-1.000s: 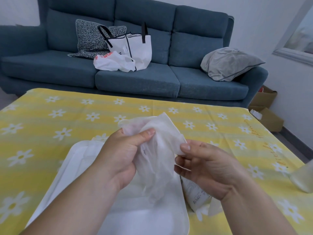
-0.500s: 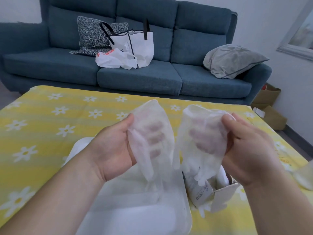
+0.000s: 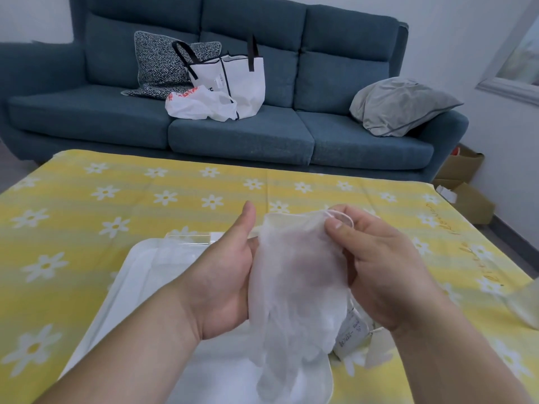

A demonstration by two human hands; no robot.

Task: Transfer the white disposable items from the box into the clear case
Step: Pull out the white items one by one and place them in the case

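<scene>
Thin white disposable gloves (image 3: 294, 287) hang in a bunch between my two hands, fingers dangling down over the clear case (image 3: 137, 269). My left hand (image 3: 224, 281) holds them from the left, thumb raised, its fingers hidden behind the plastic. My right hand (image 3: 376, 263) pinches the cuff end at the top with thumb and forefinger and wraps the right side. The small cardboard box (image 3: 353, 336) with a printed label lies just below my right hand, mostly hidden by it and the gloves.
The table wears a yellow daisy-print cloth (image 3: 145, 199). A clear object (image 3: 525, 307) sits at the right edge. Behind stands a blue sofa (image 3: 239, 132) with a white tote bag (image 3: 233, 80) and cushions. Cardboard boxes (image 3: 463, 193) lie on the floor at right.
My hands had pulled apart with a glove in each; now they have come together again, pressing the gloves into one bunch above the case.
</scene>
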